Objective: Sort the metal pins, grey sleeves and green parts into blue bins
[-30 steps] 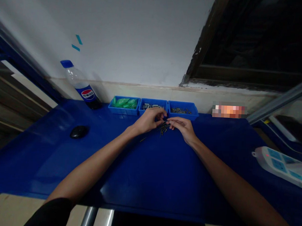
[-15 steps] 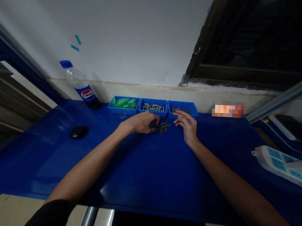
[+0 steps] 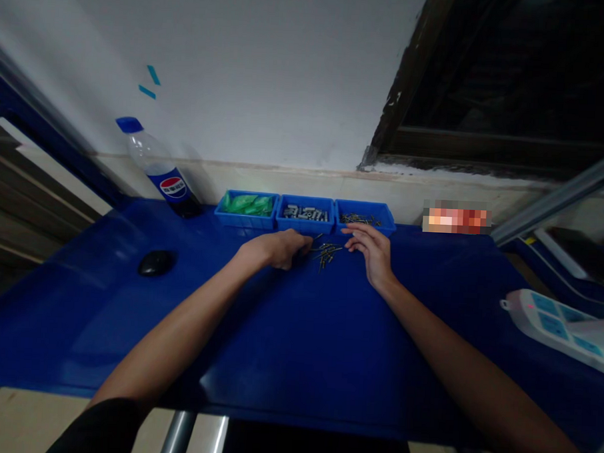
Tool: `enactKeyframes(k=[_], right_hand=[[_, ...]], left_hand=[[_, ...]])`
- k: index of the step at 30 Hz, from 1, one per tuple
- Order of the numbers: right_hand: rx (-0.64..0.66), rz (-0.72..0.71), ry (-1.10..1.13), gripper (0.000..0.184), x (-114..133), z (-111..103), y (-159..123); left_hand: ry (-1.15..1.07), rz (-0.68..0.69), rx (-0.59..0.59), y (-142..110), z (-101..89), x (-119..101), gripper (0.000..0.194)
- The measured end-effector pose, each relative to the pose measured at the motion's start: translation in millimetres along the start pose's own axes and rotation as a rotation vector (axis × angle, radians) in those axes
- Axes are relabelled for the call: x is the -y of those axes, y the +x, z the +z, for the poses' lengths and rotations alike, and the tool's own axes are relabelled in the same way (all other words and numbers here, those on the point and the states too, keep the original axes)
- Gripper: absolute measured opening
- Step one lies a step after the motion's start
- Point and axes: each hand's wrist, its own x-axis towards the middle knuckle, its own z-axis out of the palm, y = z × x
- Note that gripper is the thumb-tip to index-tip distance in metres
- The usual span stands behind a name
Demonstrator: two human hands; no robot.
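A small pile of thin, dark brass-coloured metal pins (image 3: pixel 327 254) lies loose on the blue table (image 3: pixel 297 346). At the left edge of the pile, my left hand (image 3: pixel 281 248) is closed, its fingers curled and thumb side toward the pins. What its fingertips hold, if anything, is too small to make out. My right hand (image 3: pixel 373 253) stands open on the other side of the pile, fingers stretched leftward, with nothing seen in it. Just behind that hand, the right blue bin (image 3: pixel 366 226) holds similar pins.
A middle blue bin (image 3: pixel 305 224) holds short silvery metal pieces; the left blue bin (image 3: pixel 245 221) holds something green. Left stand a cola bottle (image 3: pixel 176 184) and a black computer mouse (image 3: pixel 155 263). A white power strip (image 3: pixel 560 328) lies at right. The wall (image 3: pixel 278 85) rises behind.
My left hand has shifted slightly left, away from the pile, and its fingers have drawn in. My right hand has barely moved. The view has tilted a little.
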Motion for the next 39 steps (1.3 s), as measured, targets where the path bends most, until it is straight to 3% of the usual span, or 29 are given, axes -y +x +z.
enactKeyframes(k=[6, 10, 14, 19, 22, 32, 37, 39], right_hand=[[0.005, 0.006, -0.008, 0.02, -1, 0, 0], [0.018, 0.004, -0.025, 0.019, 0, 0, 0], [0.114, -0.006, -0.087, 0.02, 2, 2, -1], [0.275, -0.004, -0.118, 0.032, 5, 7, -7], [0.305, 0.038, -0.059, 0.037, 4, 9, -8], [0.245, 0.074, 0.021, 0.026, -3, 5, -2], [0.094, 0.025, -0.017, 0.027, -4, 7, -2], [-0.002, -0.015, -0.031, 0.03, -2, 8, -1]], left_hand=[[-0.081, 0.064, -0.091, 5, -2.1, 5, 0.05], [-0.256, 0.211, -0.27, 7, -5.7, 0, 0.048], [-0.538, 0.306, -0.441, 12, -3.5, -10, 0.033], [-0.837, 0.285, -0.594, 22, 4.3, -12, 0.026], [-0.941, 0.23, -0.649, 27, 8.5, -9, 0.027], [-0.905, 0.169, -0.561, 30, 15.3, -3, 0.023], [-0.535, 0.123, -0.639, 28, 12.7, 3, 0.015], [-0.388, 0.115, -0.589, 26, 10.8, 7, 0.016]])
